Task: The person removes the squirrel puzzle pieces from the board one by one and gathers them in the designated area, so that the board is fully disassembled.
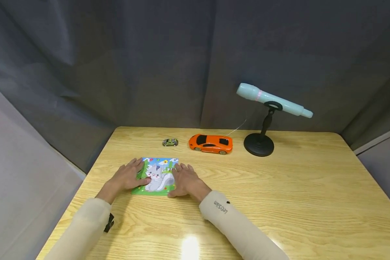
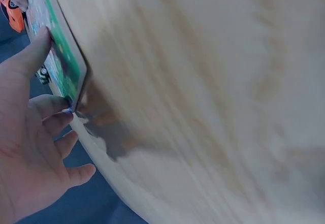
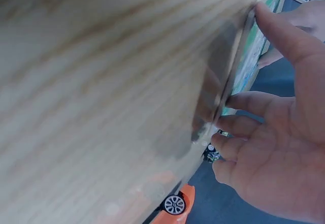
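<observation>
A square picture board (image 1: 156,183) with a grey-white cat on a green and blue ground lies flat on the table. My left hand (image 1: 128,176) is at its left side, the thumb resting on the picture and the forefinger touching the edge; the left wrist view shows the board's thin edge (image 2: 71,38). From the right, my right hand (image 1: 186,181) touches the board. In the right wrist view, its thumb lies by the near edge and its forefinger against the right side (image 3: 244,64). The fingers of both hands are mostly extended.
Behind the board stand a small green toy car (image 1: 170,142) and a larger orange toy car (image 1: 211,144). Farther right, a light blue microphone (image 1: 279,103) rests on a black stand (image 1: 259,145). Dark curtain (image 1: 169,65) hangs behind the wooden table (image 1: 279,202).
</observation>
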The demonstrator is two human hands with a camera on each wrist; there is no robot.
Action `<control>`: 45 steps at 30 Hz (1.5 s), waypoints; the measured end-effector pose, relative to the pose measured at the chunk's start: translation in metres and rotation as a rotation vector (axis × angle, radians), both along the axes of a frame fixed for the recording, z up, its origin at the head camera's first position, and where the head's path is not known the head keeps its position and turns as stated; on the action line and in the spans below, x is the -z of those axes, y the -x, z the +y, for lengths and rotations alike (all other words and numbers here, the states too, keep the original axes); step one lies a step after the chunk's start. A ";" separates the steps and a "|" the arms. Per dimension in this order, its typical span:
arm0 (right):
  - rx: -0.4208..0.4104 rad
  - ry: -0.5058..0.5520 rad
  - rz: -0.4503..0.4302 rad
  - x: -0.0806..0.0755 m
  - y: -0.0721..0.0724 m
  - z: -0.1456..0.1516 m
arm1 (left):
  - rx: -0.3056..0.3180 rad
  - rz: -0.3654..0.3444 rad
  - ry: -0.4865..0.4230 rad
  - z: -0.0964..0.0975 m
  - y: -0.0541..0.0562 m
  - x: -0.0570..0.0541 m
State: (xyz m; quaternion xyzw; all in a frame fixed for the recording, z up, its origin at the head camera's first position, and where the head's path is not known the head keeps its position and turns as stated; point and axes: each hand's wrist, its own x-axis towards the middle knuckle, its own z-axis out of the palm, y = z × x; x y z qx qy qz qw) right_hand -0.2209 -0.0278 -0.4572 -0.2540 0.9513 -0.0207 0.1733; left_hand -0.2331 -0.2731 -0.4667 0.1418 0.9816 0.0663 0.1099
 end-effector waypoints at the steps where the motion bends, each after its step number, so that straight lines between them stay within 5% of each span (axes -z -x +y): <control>1: -0.001 -0.015 0.004 -0.001 0.000 0.001 | 0.012 0.003 0.008 0.003 0.001 -0.001; 14: 0.067 -0.018 -0.076 -0.018 0.002 0.048 | 0.081 -0.037 0.098 0.064 0.008 -0.010; 28: 0.084 0.073 -0.114 -0.018 0.000 0.121 | 0.132 -0.048 0.127 0.132 0.015 -0.007; 45: 0.156 0.109 -0.134 -0.022 -0.008 0.181 | 0.140 -0.015 0.186 0.198 0.007 -0.008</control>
